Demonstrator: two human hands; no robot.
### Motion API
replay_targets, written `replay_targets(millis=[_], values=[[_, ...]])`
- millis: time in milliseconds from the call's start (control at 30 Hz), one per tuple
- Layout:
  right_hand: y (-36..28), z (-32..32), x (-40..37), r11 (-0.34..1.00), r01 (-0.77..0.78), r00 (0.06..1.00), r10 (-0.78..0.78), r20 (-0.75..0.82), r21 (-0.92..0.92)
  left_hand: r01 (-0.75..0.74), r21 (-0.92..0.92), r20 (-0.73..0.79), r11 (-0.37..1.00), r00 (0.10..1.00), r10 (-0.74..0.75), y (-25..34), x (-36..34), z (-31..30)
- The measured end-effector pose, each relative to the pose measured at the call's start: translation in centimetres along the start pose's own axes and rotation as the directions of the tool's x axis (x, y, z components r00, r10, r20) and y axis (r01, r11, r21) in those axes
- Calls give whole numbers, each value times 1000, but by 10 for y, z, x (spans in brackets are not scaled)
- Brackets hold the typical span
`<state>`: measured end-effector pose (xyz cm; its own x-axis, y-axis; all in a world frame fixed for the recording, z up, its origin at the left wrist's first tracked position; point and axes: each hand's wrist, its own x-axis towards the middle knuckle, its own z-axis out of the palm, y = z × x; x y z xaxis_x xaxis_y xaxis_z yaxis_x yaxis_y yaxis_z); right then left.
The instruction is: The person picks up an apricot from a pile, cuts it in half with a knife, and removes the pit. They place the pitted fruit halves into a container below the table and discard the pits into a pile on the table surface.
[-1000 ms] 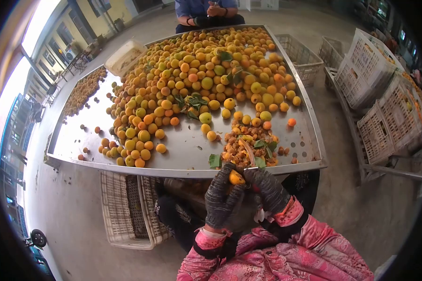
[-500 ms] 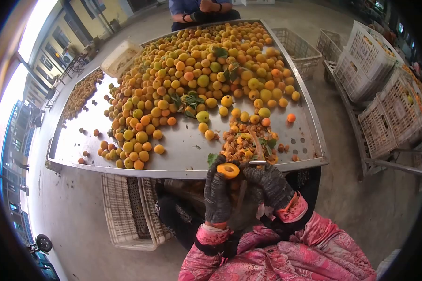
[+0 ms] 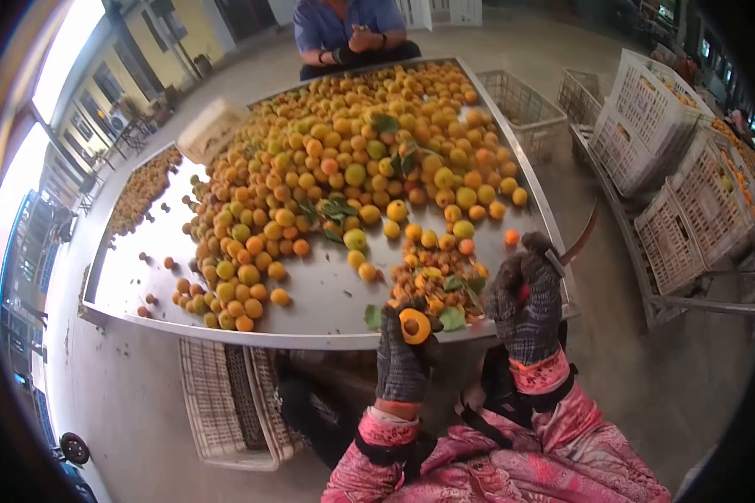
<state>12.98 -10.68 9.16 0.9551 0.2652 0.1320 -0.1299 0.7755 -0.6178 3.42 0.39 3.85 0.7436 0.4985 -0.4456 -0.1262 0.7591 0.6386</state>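
My gloved left hand [image 3: 403,362] holds a cut apricot [image 3: 414,326] at the near edge of the metal table [image 3: 310,306]. Its orange cut face points up, with the brown pit showing in the middle. To the right, my gloved right hand [image 3: 526,303] is closed round a knife, whose curved blade [image 3: 580,240] sticks out up and to the right. Most of the handle is hidden in the fist. Between and beyond my hands lies a heap of pits and apricot scraps [image 3: 432,281] with some green leaves [image 3: 453,318].
Whole apricots [image 3: 335,142] cover much of the table. Brown pits [image 3: 147,193] lie at the left, near a pale plastic container [image 3: 213,132]. Crates stand below the table [image 3: 205,394] and on a cart at right [image 3: 646,126]. A person [image 3: 348,33] sits opposite.
My right hand has moved up and right with the knife, away from my left hand. The apricot stays in my left hand, now turned more toward the camera. The view has shifted slightly.
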Motion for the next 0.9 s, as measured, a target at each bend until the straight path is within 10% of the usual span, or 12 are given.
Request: replay_targets(millis=[300, 367, 500, 600, 667, 900], values=[[14, 19, -7, 983, -35, 998, 25, 59, 181, -52, 30, -73, 998, 996, 54, -3, -23, 26], [16, 23, -10, 993, -16, 999, 10, 50, 113, 150, -185, -9, 971, 988, -155, 1, -25, 22], [23, 20, -16, 1000, 16, 1000, -16, -13, 14, 83, -141, -27, 986, 996, -88, -5, -27, 25], [28, 16, -21, 882, 253, 967, -237, 90, -398, 65, -187, -39, 980, 997, -74, -6, -29, 27], [31, 13, -25, 987, 137, 990, -135, 30, -80, -8, -168, -55, 986, 998, -2, -6, -33, 30], [35, 11, -34, 991, 67, 997, -64, -33, 117, -195, 21, 13, 981, 981, 195, -28, -28, 15]])
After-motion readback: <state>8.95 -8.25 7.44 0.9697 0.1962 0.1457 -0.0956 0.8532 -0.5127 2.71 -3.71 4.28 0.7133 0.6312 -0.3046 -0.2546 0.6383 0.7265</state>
